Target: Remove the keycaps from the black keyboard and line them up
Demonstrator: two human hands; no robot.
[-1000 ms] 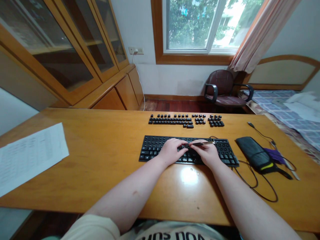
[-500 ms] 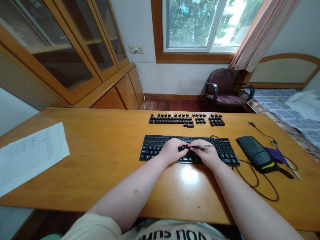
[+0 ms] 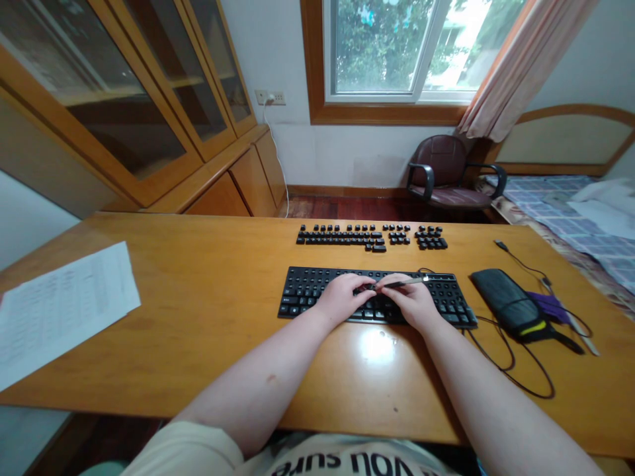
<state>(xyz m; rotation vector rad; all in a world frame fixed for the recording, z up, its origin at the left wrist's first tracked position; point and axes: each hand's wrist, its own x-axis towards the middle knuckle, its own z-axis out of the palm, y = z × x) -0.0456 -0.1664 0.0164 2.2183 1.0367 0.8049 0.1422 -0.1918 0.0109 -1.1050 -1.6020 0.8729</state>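
Note:
A black keyboard lies in front of me, with caps off many of its upper keys and others still on in the lower rows. My right hand is closed round a slim, dark, pen-like tool; its tip points left to the middle of the keyboard. Facing it, my left hand rests on the keyboard, thumb and forefinger drawn together near the tool's tip. What they pinch, if anything, is too small to make out. Behind the keyboard, loose black keycaps are laid out in rows.
To the right lie a dark pouch, a purple item and a black cable. Printed sheets lie on the left of the wooden desk. An office chair stands beyond its far edge.
The tool in my right hand has tilted, its rear end now higher over the keyboard. My left fingers have shifted slightly; the keycap rows are unchanged.

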